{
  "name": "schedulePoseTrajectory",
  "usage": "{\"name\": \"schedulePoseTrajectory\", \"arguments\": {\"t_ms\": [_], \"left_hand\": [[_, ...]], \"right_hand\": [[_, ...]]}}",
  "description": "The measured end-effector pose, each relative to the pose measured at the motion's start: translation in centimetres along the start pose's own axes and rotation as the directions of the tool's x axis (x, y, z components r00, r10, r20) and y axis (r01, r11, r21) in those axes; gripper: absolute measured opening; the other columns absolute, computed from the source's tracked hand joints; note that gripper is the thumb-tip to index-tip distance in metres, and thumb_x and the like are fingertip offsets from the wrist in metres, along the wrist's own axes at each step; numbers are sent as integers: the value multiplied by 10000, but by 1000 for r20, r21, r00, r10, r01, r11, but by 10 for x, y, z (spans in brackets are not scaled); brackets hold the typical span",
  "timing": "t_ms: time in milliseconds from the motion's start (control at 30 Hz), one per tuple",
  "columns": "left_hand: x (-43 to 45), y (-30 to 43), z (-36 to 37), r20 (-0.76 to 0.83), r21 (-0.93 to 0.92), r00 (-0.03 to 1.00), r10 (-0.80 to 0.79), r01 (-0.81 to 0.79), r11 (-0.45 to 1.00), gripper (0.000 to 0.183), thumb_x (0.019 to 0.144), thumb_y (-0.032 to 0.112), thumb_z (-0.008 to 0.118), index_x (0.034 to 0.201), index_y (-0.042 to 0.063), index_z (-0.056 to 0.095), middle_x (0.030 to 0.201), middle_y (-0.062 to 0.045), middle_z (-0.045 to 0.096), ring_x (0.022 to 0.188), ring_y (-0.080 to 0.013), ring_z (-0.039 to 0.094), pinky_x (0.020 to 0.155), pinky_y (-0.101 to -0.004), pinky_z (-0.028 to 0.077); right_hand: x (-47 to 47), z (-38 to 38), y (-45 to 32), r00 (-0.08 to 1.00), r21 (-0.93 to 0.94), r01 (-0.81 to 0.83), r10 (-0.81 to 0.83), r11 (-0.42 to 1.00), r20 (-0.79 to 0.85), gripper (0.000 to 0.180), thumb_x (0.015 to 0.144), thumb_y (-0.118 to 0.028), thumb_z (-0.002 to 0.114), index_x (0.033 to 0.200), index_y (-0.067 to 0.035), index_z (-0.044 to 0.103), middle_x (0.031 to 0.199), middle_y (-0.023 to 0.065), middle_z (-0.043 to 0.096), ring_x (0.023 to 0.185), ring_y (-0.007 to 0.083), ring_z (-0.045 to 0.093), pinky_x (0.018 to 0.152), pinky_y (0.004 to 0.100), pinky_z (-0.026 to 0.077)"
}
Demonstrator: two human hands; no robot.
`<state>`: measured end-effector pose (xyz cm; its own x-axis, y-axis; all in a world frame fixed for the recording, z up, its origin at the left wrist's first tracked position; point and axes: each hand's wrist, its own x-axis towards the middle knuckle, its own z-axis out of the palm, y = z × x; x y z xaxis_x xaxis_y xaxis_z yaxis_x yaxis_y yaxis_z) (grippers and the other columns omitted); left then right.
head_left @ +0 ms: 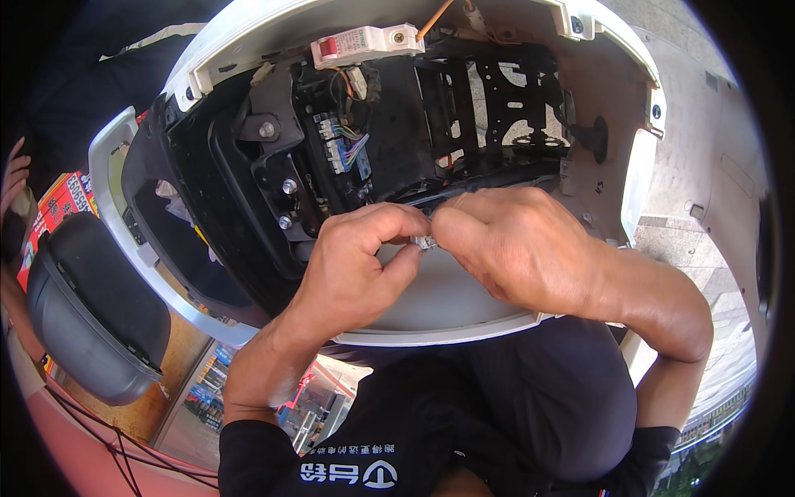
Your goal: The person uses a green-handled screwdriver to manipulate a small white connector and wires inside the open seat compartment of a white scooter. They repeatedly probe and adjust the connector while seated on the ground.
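My left hand [354, 264] pinches a small clear-white plug connector [423, 241] between thumb and forefinger. Against its other side, my right hand [518, 248] is closed with its fingertips curled out of sight; thin wires [435, 197] show just above it. Both hands are over the open under-seat bay of an electric scooter, above the pale inner face of its body panel [428, 298]. Beyond them, white multi-pin connectors [335, 155] with coloured wires plug into a controller unit [363, 164]. A white circuit breaker [366, 46] with a red switch rests at the bay's far rim.
The silver grab rail [186, 314] curves around the scooter's tail at left. Beside it is a black padded backrest [99, 310]. Another person's hand [13, 174] shows at the left edge. Bolts [289, 186] stick out of the bracket, and a black perforated metal frame [497, 93] spans the bay.
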<state>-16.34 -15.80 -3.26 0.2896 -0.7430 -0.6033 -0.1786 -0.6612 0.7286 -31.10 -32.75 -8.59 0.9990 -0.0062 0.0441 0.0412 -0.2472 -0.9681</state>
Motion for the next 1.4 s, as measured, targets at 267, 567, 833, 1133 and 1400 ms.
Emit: {"name": "schedulePoseTrajectory", "arguments": {"t_ms": [267,567,833,1133,1400], "left_hand": [[0,5,-2,17,86,999,32,-33,996,167,827,-51,676,992,-50,706,1001,-175,754,935,-315,757,839,-360,596],[-2,5,0,21,120,997,80,-82,989,172,830,-59,669,998,-51,705,1021,-180,753,957,-325,756,855,-366,599],[-2,0,1,-6,24,1000,10,-9,1000,214,832,-59,668,1040,-49,721,1032,-169,761,926,-286,767,812,-345,608],[-4,-2,3,1,-69,997,-75,75,995,214,837,-44,677,1047,-45,719,1028,-165,763,913,-245,768,800,-335,609],[-2,-5,3,-4,-93,999,-39,39,995,213,841,-52,669,1051,-49,703,1021,-162,757,925,-252,766,820,-337,608]], "right_hand": [[0,0,2,1000,31,-4,4,1000,-7,180,783,6,683,839,-32,517,733,142,563,678,384,604,591,460,498],[-1,0,4,999,-19,32,-31,999,22,229,849,-52,616,1076,-28,635,819,136,668,774,362,703,662,468,575],[-4,11,0,994,-146,82,-91,986,-56,214,740,-40,700,902,-17,562,921,149,672,755,349,671,640,428,570],[-3,9,2,996,-133,52,-60,990,-62,154,826,-82,655,940,-22,570,829,137,658,749,343,693,627,449,575],[-1,6,3,999,-60,2,-5,998,-49,129,855,-56,655,927,-23,554,792,150,637,736,381,678,630,472,555]]}}
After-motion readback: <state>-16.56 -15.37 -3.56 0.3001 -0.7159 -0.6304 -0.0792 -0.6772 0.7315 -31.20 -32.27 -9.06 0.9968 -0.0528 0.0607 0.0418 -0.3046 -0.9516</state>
